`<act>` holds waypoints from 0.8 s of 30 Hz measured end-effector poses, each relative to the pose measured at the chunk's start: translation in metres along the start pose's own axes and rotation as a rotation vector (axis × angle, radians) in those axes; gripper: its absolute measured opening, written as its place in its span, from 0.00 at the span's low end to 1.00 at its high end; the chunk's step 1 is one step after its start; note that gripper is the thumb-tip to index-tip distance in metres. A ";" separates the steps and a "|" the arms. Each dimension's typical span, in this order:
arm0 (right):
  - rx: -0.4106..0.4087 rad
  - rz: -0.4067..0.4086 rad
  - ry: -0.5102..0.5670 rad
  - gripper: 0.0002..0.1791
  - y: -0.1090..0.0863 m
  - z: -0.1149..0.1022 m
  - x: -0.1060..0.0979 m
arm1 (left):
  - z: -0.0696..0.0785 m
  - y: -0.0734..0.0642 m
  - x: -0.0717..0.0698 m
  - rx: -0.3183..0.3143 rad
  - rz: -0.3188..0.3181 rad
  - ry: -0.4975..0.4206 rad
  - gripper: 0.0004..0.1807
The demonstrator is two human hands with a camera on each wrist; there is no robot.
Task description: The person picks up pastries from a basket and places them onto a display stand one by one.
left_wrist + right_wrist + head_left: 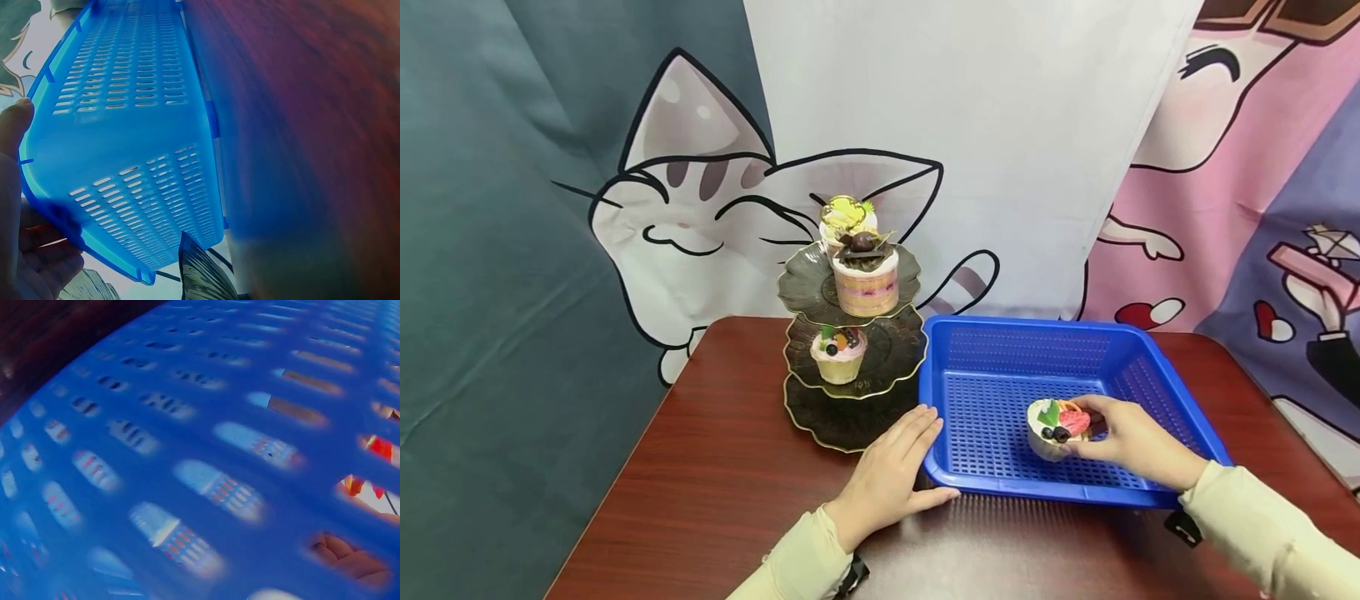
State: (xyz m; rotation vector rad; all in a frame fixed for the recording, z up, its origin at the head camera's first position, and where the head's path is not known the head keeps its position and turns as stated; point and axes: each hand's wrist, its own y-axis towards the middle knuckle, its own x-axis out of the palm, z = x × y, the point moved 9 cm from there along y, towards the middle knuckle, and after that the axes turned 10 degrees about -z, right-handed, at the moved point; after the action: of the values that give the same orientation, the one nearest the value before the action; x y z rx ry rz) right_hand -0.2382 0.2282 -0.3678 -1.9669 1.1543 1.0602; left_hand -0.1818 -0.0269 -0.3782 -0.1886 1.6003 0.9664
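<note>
My right hand (1138, 443) pinches a fruit cupcake (1047, 448) between thumb and fingers, over the inside of a blue plastic basket (973, 484). The cupcake has white cream, a strawberry slice, dark berries and a green leaf; in the right wrist view it is mostly hidden behind the slotted basket wall (237, 487). My left hand (891, 471) rests at the basket's near left corner, fingers fairly straight along the left side and thumb along the front. In the left wrist view, the left thumb (15, 122) touches the basket rim.
A three-tier dark stand with gold edges (831, 421) stands left of the basket. Its top plate bears a chocolate-topped cupcake (867, 287) and a yellow-topped cupcake (847, 217); the middle one bears a pink cream cupcake (838, 367). A cartoon curtain (985, 100) hangs behind the reddish-brown table (700, 483).
</note>
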 end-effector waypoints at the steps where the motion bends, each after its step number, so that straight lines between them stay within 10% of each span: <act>1: -0.004 0.003 0.000 0.34 -0.001 -0.002 -0.002 | 0.000 0.000 0.000 0.002 0.004 0.001 0.45; 24: -0.058 0.026 -0.048 0.32 -0.011 -0.029 -0.023 | 0.000 0.001 -0.002 0.007 0.019 -0.012 0.45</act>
State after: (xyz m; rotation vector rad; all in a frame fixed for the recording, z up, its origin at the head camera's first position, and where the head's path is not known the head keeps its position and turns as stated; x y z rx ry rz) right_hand -0.2256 0.2184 -0.3324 -1.9649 1.1380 1.1600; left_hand -0.1816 -0.0266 -0.3758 -0.1626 1.5965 0.9751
